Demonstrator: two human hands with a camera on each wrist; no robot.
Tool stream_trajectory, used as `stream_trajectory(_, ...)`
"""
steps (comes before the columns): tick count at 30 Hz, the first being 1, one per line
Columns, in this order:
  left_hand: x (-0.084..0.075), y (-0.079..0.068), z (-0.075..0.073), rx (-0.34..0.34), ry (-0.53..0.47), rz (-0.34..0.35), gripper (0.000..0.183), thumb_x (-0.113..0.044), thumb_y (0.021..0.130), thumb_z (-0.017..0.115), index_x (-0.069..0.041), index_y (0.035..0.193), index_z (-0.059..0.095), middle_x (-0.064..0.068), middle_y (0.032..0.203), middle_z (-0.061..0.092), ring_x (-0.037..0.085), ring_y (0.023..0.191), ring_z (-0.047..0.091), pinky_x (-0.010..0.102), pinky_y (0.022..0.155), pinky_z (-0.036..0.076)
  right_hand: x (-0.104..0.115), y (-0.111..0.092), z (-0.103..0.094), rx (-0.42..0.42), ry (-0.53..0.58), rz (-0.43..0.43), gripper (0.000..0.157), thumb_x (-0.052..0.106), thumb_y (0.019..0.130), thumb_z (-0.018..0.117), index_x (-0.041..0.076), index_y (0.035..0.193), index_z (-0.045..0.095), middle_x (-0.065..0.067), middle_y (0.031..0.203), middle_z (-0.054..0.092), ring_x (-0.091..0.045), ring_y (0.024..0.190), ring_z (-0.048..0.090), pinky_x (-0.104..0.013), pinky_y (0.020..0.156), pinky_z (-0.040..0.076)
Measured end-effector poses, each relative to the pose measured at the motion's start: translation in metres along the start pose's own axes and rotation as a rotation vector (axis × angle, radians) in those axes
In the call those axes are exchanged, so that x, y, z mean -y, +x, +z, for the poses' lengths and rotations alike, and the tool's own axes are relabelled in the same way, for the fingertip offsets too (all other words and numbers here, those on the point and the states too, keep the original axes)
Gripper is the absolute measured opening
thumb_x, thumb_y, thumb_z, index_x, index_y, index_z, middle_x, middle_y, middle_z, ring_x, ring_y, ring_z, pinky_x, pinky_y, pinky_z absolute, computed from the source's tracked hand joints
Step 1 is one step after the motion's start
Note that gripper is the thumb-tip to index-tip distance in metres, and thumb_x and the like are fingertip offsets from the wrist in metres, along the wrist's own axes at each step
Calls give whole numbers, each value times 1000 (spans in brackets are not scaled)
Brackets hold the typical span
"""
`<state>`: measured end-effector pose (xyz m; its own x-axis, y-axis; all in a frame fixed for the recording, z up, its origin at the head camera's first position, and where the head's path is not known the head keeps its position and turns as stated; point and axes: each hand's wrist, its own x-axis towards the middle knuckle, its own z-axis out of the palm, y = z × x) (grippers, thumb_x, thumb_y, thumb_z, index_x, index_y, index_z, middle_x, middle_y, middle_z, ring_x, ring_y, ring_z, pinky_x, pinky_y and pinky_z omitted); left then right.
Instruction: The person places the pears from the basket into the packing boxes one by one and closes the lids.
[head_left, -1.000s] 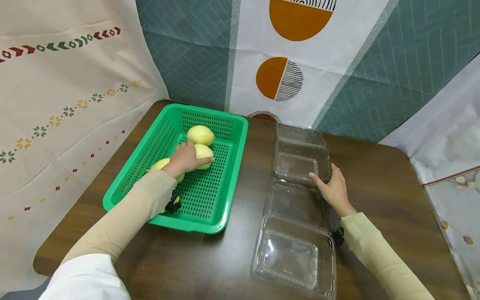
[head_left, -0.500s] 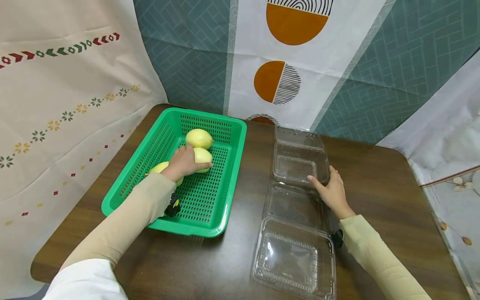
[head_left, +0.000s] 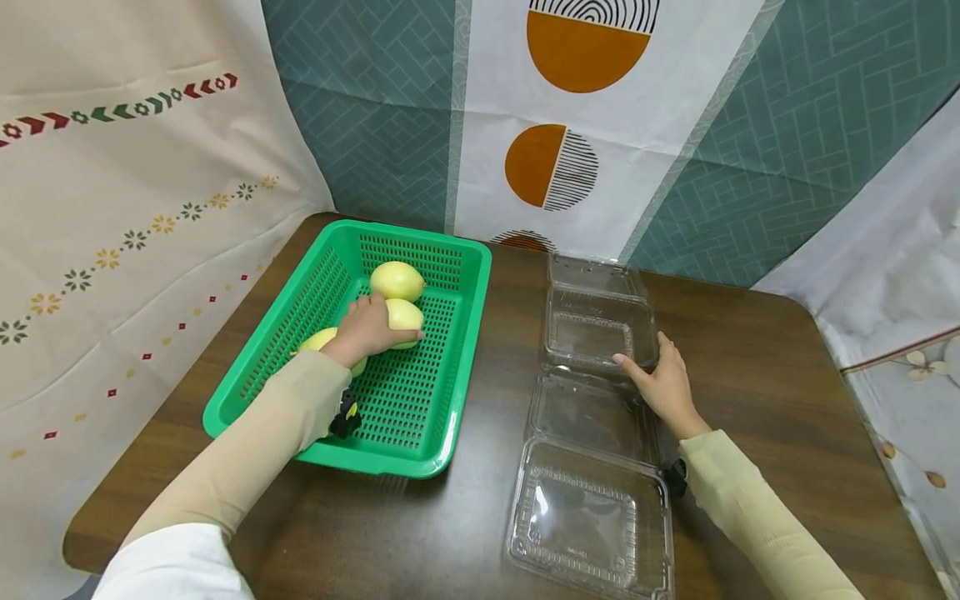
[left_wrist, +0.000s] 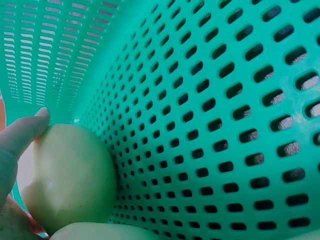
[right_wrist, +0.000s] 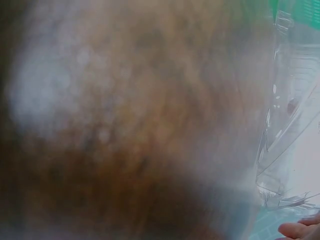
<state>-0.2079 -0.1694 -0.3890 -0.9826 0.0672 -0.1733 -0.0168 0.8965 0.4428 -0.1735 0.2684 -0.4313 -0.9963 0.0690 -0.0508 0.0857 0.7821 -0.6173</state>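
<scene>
My left hand point(head_left: 365, 329) is inside a green perforated basket point(head_left: 467, 367), gripping a pale yellow oval fruit point(head_left: 406, 317) with the thumb on its near side. In the left wrist view, the thumb lies against the top of that fruit point(left_wrist: 75, 175). Another such fruit point(head_left: 397, 281) lies just behind it, and one more point(head_left: 318, 338) is partly covered by the left wrist. On the right, my right hand point(head_left: 667, 390) holds the near right corner of a clear plastic container point(head_left: 592, 333). The right wrist view is mostly blurred, with fingertips point(right_wrist: 298, 230) below the container wall point(right_wrist: 280, 110).
A second clear plastic container point(head_left: 577, 517) stands nearer on the brown table point(head_left: 750, 358). A clear lid panel point(head_left: 592, 412) lies between the two containers. Patterned cloths point(head_left: 382, 150) hang behind the table and along its sides.
The head view has shifted slightly, so the scene sits a little lower. Both hands keep their places on the fruit and the container.
</scene>
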Motion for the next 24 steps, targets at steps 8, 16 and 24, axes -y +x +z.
stream_trajectory(8,1,2,0,-12,-33,32,94,-47,77,72,17,133,31,34,118,45,45,107,43,52,90,37,1,-1,1,12,17,7,101,54,90,55,-6,149,0,-35,152,3,-52,140,6,-65,109,15)
stream_trajectory(16,0,5,-2,-29,-35,59,91,-45,75,75,16,130,34,32,114,49,43,106,45,52,94,34,0,-2,3,6,43,17,100,54,90,55,-4,150,-1,-35,153,1,-52,140,6,-64,109,15)
stream_trajectory(24,2,2,0,-24,-61,37,89,-44,73,77,13,127,37,30,112,54,42,102,52,51,85,43,1,-1,3,23,28,17,100,55,91,53,-4,150,-2,-35,153,0,-52,139,6,-65,109,15)
